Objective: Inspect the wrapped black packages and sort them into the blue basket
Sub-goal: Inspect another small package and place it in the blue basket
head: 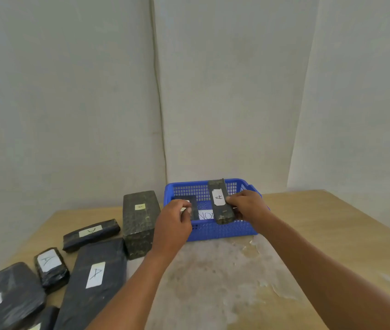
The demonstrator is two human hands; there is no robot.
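Labelled wrapped packages lie near-left on the worktop. Beyond, the right hand grips a labelled package over the blue basket; the left hand pinches another package inside it.

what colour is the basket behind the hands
Blue, with a mesh grid pattern; basket shows in the head view.

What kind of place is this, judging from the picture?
Probably a plain indoor sorting corner, not a home room: a worn wooden table set against bare pale walls, wrapped black packages with handwritten paper labels, and a blue basket for sorting.
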